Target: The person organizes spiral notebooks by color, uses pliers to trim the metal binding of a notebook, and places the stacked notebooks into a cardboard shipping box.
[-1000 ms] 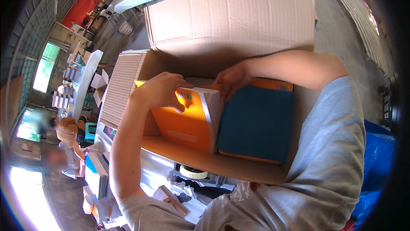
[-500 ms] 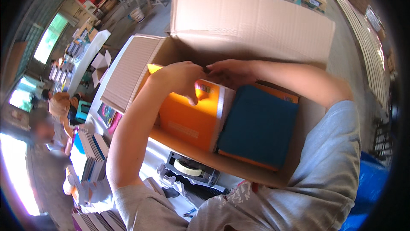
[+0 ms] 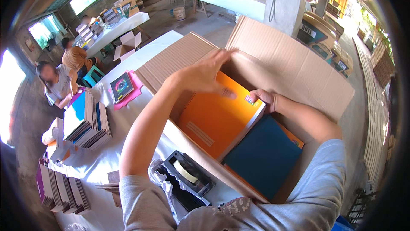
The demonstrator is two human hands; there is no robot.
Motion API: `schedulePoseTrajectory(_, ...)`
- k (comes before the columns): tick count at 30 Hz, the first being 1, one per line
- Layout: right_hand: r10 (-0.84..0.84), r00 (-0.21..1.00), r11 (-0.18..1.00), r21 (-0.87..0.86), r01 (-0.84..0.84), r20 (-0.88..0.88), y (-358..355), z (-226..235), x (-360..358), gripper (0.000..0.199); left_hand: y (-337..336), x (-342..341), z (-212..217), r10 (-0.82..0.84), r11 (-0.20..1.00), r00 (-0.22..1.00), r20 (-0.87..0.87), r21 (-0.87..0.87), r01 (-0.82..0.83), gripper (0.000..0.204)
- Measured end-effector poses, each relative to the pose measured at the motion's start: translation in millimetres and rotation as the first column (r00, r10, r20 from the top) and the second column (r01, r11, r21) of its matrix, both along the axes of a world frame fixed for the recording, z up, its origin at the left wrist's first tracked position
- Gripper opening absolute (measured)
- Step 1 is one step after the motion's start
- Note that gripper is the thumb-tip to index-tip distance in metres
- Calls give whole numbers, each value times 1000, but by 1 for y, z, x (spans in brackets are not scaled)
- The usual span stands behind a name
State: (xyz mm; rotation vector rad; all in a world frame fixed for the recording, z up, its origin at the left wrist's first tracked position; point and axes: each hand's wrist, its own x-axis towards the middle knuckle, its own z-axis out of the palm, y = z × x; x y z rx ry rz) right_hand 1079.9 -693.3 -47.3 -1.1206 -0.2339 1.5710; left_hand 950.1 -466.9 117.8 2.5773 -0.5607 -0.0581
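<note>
An open cardboard box (image 3: pixel 294 75) holds two stacks of notebooks side by side. On the left lies an orange spiral-bound notebook (image 3: pixel 218 116), its cover facing up. The dark blue notebook (image 3: pixel 265 154) tops the other stack, with a strip of orange showing beneath it. My left hand (image 3: pixel 207 75) is over the far left part of the orange notebook, fingers spread and holding nothing. At that notebook's far right corner, my right hand (image 3: pixel 265 98) grips the edge, thumb on the cover and the other fingers partly hidden behind it.
Outside the box's near side sits a tape dispenser (image 3: pixel 188 175). Stacks of notebooks (image 3: pixel 87 120) and a black disc-patterned item on pink sheets (image 3: pixel 124 87) lie on the white-covered table. Two people sit at far left; cartons (image 3: pixel 320 34) stand beyond a pillar.
My left hand has lifted and opened out, away from my right hand. My right hand now holds the orange notebook's corner, and the notebook lies flatter. The view has turned, showing more room.
</note>
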Motion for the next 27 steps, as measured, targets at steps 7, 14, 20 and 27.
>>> schedulePoseTrajectory(7,-20,995,962,-268,46,98,14,5,-9,42,28,-78,-51,59,943,961,-271,332,36,69)
schedulePoseTrajectory(14,3,930,912,-383,149,367,22,47,-33,19,26,-93,-53,285,953,957,-44,124,-278,75)
schedulePoseTrajectory(20,-184,831,952,-115,284,525,8,133,-132,31,29,-92,-68,396,916,907,142,-1,-400,94)
schedulePoseTrajectory(27,-528,801,840,36,541,281,-63,153,-155,39,25,-79,-75,479,863,869,123,-248,-441,114)
